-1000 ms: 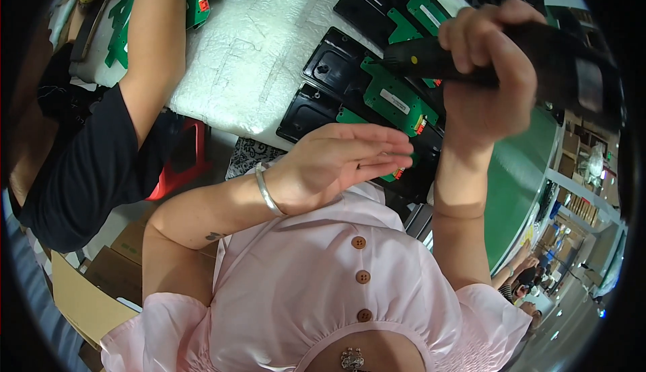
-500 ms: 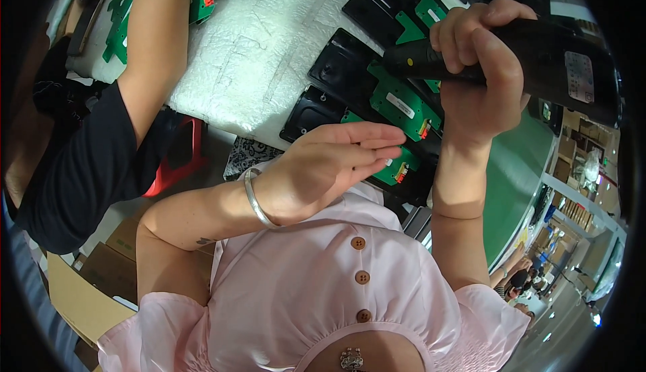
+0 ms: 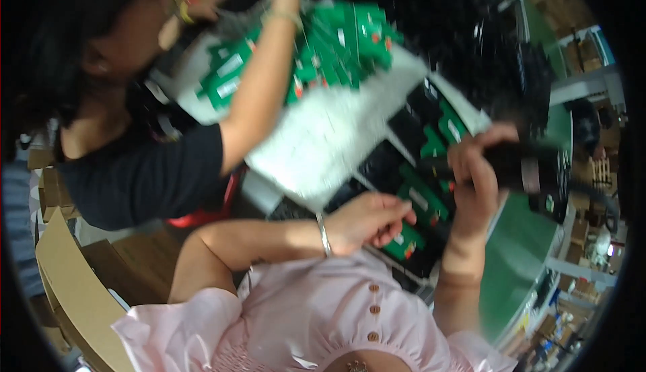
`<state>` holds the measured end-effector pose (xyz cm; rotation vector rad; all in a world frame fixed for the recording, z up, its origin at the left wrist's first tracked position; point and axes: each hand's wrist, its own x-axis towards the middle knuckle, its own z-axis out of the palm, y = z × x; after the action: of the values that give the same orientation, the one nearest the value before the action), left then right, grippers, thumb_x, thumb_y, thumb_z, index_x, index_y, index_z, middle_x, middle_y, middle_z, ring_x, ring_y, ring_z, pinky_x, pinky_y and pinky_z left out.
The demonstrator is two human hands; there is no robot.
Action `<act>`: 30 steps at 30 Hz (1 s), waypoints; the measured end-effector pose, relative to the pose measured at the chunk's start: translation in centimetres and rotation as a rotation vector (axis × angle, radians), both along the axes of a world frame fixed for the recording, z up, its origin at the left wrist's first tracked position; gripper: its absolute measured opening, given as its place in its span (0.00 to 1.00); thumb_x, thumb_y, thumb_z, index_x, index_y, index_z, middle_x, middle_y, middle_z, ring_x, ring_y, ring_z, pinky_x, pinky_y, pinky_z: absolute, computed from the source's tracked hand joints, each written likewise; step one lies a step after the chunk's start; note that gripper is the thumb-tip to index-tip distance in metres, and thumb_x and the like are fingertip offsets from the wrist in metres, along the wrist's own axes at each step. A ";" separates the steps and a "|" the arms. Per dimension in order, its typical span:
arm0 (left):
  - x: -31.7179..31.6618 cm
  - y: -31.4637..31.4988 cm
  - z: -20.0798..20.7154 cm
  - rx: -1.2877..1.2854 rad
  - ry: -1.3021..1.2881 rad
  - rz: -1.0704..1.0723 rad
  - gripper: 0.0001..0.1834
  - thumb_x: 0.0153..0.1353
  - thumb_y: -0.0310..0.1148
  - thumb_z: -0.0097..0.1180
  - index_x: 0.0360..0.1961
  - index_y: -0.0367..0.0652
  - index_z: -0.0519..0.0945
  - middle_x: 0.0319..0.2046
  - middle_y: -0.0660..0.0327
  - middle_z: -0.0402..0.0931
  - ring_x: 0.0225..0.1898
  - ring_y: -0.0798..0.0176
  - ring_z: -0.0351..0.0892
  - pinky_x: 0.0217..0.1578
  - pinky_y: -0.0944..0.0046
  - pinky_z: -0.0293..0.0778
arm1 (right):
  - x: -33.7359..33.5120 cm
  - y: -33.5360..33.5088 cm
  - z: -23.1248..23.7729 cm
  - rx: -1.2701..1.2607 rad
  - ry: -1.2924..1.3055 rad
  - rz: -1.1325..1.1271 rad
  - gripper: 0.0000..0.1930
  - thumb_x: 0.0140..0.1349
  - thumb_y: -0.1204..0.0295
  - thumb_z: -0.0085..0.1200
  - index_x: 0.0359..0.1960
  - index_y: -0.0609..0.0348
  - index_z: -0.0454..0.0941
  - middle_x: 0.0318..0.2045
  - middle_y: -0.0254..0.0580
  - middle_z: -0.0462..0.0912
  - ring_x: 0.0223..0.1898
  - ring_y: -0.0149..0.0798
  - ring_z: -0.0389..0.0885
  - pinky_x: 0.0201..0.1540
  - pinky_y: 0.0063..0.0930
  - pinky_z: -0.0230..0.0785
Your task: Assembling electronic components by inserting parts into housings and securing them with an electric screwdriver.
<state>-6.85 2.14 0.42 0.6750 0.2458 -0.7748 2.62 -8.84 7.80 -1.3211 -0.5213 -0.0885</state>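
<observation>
Black tool [image 3: 523, 171] clenched in right hand [image 3: 475, 178], left hand [image 3: 371, 222] now curled, earlier flat, unclear if it holds anything

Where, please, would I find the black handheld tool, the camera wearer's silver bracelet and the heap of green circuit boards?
Black handheld tool [image 3: 521, 162]: head view, on its dark casing.
Silver bracelet [image 3: 324, 234]: head view, on the band.
Heap of green circuit boards [image 3: 340, 55]: head view, on a board near the middle.

The circuit boards [image 3: 431, 205] are green with white labels [image 3: 230, 65] and red-orange connectors [image 3: 299, 92]. The handheld tool [image 3: 511, 166] is black, like the co-worker's sleeve [image 3: 145, 177]; the blouse [image 3: 296, 305] is pale pink with brown buttons [image 3: 374, 310].
</observation>
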 end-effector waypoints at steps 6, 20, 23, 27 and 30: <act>0.3 1.0 0.9 -0.205 0.071 0.051 0.16 0.64 0.35 0.39 0.47 0.34 0.69 0.29 0.63 0.70 0.28 0.73 0.68 0.30 0.75 0.67 | -3.6 -2.3 4.8 0.253 -0.113 0.055 0.17 0.42 0.73 0.55 0.31 0.56 0.59 0.11 0.30 0.64 0.09 0.25 0.60 0.14 0.17 0.54; 0.9 0.5 0.2 -0.050 -0.147 0.113 0.10 0.59 0.36 0.50 0.33 0.39 0.71 0.27 0.63 0.74 0.27 0.72 0.75 0.27 0.75 0.71 | -5.6 -4.5 5.0 0.286 -0.178 0.065 0.15 0.45 0.73 0.53 0.31 0.55 0.59 0.11 0.27 0.65 0.10 0.21 0.63 0.17 0.12 0.55; 1.0 1.0 0.1 -0.125 -0.021 0.202 0.08 0.56 0.32 0.54 0.36 0.41 0.74 0.27 0.66 0.74 0.29 0.74 0.74 0.32 0.77 0.73 | -5.0 -3.9 5.2 0.338 -0.181 0.143 0.15 0.45 0.74 0.53 0.31 0.55 0.59 0.10 0.23 0.65 0.09 0.20 0.64 0.16 0.11 0.56; 1.6 0.5 1.2 -0.168 0.009 0.193 0.10 0.57 0.31 0.53 0.38 0.38 0.73 0.31 0.63 0.74 0.32 0.73 0.74 0.34 0.75 0.73 | -5.0 -4.4 5.5 0.353 -0.222 0.083 0.16 0.44 0.75 0.56 0.28 0.55 0.57 0.09 0.27 0.67 0.08 0.24 0.64 0.11 0.13 0.58; 1.4 0.8 0.9 -0.123 -0.020 0.236 0.09 0.58 0.31 0.51 0.37 0.36 0.72 0.31 0.63 0.73 0.31 0.72 0.73 0.34 0.75 0.73 | -5.5 -3.9 5.2 0.399 -0.167 0.115 0.17 0.44 0.78 0.57 0.32 0.56 0.60 0.11 0.29 0.68 0.09 0.28 0.65 0.15 0.21 0.61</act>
<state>-5.50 2.91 1.36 0.5259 0.2519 -0.5518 -2.85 -12.78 13.01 -0.8962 -0.6817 -0.1988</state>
